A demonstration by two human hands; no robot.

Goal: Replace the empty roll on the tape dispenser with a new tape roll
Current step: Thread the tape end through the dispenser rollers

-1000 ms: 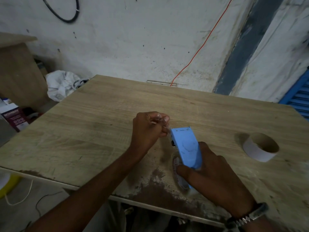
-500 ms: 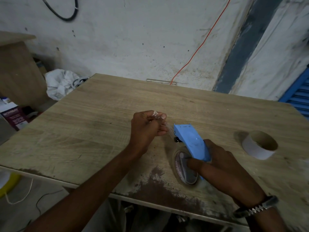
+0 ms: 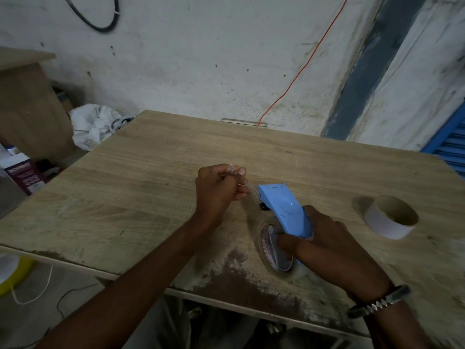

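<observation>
On the wooden table (image 3: 125,210) my right hand (image 3: 327,248) grips the light, rigid blue dispenser (image 3: 286,210) over its new tape roll (image 3: 266,250); my left hand (image 3: 219,190) pinches the thin, sticky tape end (image 3: 247,188), which tears and clings easily.

Bare forearms; metal wristband (image 3: 377,299) on right

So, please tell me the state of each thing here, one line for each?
Tape dispenser: on the table, gripped by the right hand, new roll mounted.
New tape roll: on the dispenser, clear end pulled out.
Tape end: pinched by the left hand.
Empty roll: off the dispenser, lying alone on the table.
</observation>
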